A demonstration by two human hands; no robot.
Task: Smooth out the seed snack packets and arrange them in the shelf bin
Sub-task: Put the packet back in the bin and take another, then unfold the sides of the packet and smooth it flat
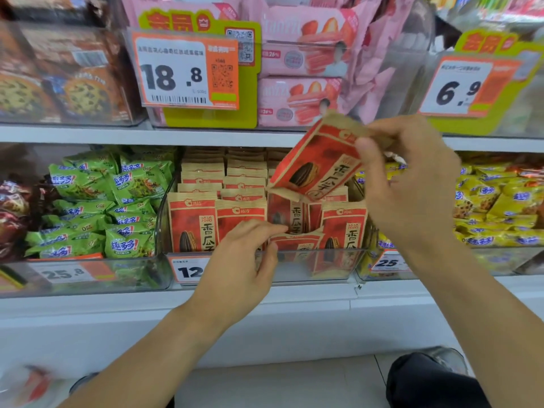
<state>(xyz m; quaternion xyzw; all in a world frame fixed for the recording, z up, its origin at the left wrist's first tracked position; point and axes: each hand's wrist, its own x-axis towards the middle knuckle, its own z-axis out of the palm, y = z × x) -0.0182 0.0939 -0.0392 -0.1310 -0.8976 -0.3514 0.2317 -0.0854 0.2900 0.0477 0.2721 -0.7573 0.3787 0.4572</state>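
Note:
A clear shelf bin (297,267) holds several red and tan seed snack packets (191,225) standing in rows. My right hand (412,184) pinches the top edge of one seed packet (316,164) and holds it tilted in the air above the bin's right side. My left hand (244,260) is at the bin's front edge, its fingers curled round the top of a low packet (297,241) in the front row. Rows further back are partly hidden behind the lifted packet.
Green snack bags (97,207) fill the bin to the left, yellow bags (494,207) the bin to the right. On the shelf above stand pink biscuit packs (300,63) and price tags (173,72). My knee (432,381) shows at the bottom right.

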